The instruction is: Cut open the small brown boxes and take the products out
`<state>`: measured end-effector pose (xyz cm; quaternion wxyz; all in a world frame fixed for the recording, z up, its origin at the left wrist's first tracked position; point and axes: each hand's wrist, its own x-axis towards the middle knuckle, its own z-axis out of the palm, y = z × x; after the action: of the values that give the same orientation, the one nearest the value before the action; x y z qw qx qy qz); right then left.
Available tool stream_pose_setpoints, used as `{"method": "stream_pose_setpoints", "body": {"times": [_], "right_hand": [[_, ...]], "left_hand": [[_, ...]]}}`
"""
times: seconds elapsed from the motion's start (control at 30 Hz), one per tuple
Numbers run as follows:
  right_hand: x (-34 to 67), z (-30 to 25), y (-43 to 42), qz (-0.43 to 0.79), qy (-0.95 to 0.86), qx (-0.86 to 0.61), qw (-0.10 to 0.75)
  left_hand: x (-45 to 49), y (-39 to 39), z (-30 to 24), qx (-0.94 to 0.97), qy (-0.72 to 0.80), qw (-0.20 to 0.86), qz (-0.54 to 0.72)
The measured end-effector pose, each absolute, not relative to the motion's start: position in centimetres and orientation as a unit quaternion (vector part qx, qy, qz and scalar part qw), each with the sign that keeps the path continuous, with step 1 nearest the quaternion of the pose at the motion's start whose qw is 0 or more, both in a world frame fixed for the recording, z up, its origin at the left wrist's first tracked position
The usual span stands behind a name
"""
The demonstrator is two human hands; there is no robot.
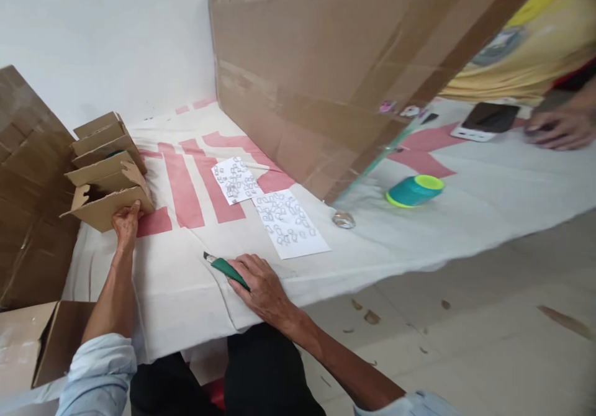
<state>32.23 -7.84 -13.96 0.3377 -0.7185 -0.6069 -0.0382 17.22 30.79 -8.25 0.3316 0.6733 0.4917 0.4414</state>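
Observation:
My left hand grips the near edge of a stack of folded cardboard pieces at the left side of the cloth-covered table. My right hand rests on the cloth near the front edge, closed on a green utility knife whose tip points left. Two white sheets printed with small outlines lie just beyond: the nearer sheet and the farther sheet.
A large cardboard panel leans upright across the table. Past it lie a teal and green cup on its side, a small shiny object and a phone. Another person's hand rests far right. Cardboard boxes stand left.

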Motion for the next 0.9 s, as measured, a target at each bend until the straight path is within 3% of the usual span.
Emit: {"method": "stream_pose_setpoints", "body": {"times": [0.9], "right_hand": [[32.0, -14.2, -7.9, -0.055, -0.6, -0.724, 0.336]], "left_hand": [[14.5, 31.4, -9.1, 0.7, 0.508, 0.301, 0.402]]}}
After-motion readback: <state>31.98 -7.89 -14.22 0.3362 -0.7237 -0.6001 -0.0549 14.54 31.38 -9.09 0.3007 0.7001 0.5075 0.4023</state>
